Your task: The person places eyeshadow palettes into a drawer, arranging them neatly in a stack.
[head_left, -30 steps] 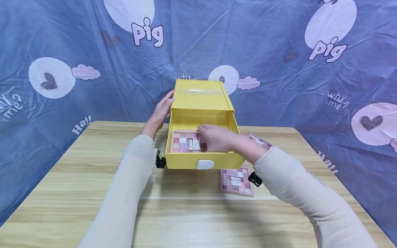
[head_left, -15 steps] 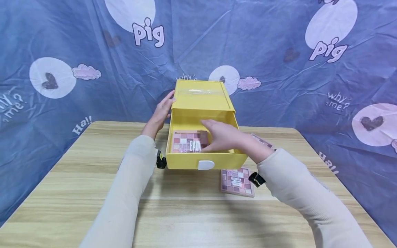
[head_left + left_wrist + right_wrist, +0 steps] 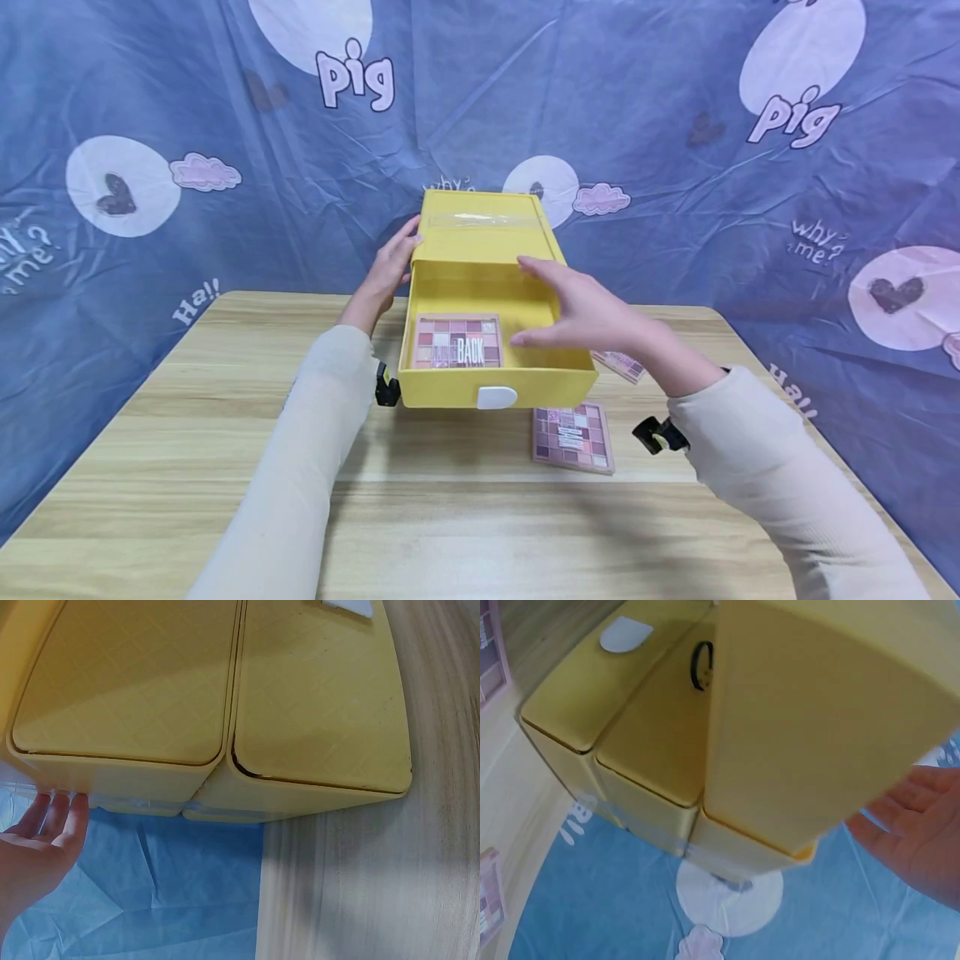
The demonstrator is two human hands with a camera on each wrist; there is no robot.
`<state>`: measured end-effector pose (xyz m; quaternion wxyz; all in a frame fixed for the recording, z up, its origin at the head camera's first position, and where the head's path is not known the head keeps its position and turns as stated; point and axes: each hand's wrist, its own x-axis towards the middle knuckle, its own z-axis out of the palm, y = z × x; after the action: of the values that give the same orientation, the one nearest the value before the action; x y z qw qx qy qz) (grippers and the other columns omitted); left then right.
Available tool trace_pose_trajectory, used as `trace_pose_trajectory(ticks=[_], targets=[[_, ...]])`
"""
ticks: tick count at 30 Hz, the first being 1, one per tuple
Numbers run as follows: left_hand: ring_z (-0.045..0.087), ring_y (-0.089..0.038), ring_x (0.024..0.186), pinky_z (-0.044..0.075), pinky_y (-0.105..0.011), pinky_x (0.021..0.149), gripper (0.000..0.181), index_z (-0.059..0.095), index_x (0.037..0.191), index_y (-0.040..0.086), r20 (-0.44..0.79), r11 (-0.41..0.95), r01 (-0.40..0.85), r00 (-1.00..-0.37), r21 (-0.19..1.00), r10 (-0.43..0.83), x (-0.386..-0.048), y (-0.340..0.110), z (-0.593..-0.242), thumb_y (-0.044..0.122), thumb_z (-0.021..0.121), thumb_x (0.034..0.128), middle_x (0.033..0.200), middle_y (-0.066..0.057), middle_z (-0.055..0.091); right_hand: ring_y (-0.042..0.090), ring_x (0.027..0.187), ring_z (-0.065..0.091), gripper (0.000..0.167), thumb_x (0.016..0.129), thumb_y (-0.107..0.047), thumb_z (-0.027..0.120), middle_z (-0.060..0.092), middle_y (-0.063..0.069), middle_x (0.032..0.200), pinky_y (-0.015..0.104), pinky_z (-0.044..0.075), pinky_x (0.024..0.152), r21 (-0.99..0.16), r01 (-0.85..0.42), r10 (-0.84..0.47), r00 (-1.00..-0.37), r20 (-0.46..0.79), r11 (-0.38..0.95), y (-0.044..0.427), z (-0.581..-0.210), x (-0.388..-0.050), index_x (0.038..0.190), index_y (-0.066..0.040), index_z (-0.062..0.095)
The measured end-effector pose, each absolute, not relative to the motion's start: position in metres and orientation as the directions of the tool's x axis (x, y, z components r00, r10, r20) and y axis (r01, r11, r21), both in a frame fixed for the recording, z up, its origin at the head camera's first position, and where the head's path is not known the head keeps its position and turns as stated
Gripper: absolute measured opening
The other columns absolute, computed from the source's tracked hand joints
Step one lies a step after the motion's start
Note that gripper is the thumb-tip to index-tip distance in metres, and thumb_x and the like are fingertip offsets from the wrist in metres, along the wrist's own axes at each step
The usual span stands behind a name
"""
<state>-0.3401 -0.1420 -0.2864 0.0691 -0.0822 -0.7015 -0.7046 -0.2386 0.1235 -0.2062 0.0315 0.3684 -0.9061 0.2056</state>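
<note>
Before blue backdrop, palette in yellow drawer between two empty, relaxed hands.

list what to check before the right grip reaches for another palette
1. Drawer pulled open: ok.
2. Room beside the inside palette: ok, bare space to its right.
3. Right grip empty: ok.
4. Left grip touching the cabinet: ok; how firmly, cannot tell.
5. Near palette lying on the table: ok.
6. Whole far palette in the head view: not ok, partly hidden.
</note>
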Motion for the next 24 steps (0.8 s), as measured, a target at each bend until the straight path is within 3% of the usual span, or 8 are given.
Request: trace_pose_trajectory(ticks=[7, 13, 24], targets=[[0.030, -0.018, 0.119, 0.028, -0.047, 0.090, 0.053, 0.033, 0.134, 0.026, 0.222, -0.011, 0.222, -0.975, 0.975, 0.026, -0.340, -0.141, -0.287, 0.034, 0.045, 0.0837, 0.137, -0.001, 0.029, 0.026, 0.119, 0.029, 0.081, 0.068, -0.029, 0.073, 0.033, 0.008, 0.133, 0.041, 0.023, 0.095, -0.454, -0.644, -0.569, -0.762, 0.310, 0.615, 0.152, -0.199, -0.235, 0.134, -0.008, 0.030], [0.030, -0.018, 0.119, 0.029, -0.047, 0.089, 0.052, 0.034, 0.134, 0.026, 0.220, -0.004, 0.220, -0.975, 0.976, 0.024, -0.340, -0.142, -0.287, 0.034, 0.046, 0.0835, 0.137, 0.000, 0.028, 0.023, 0.116, 0.033, 0.069, 0.073, -0.015, 0.069, 0.038, 0.008, 0.129, 0.037, 0.026, 0.094, -0.582, -0.605, -0.484, -0.792, 0.373, 0.543, 0.184, -0.210, -0.238, 0.132, -0.007, 0.033], [0.030, -0.019, 0.119, 0.028, -0.047, 0.090, 0.052, 0.034, 0.134, 0.027, 0.207, -0.002, 0.207, -0.978, 0.978, 0.021, -0.340, -0.142, -0.287, 0.034, 0.045, 0.0835, 0.137, 0.000, 0.029, 0.038, 0.115, 0.030, 0.065, 0.080, -0.010, 0.060, 0.030, 0.024, 0.130, 0.047, 0.025, 0.092, -0.756, -0.450, -0.451, -0.863, 0.229, 0.475, 0.225, -0.270, -0.248, 0.132, 0.005, 0.024]])
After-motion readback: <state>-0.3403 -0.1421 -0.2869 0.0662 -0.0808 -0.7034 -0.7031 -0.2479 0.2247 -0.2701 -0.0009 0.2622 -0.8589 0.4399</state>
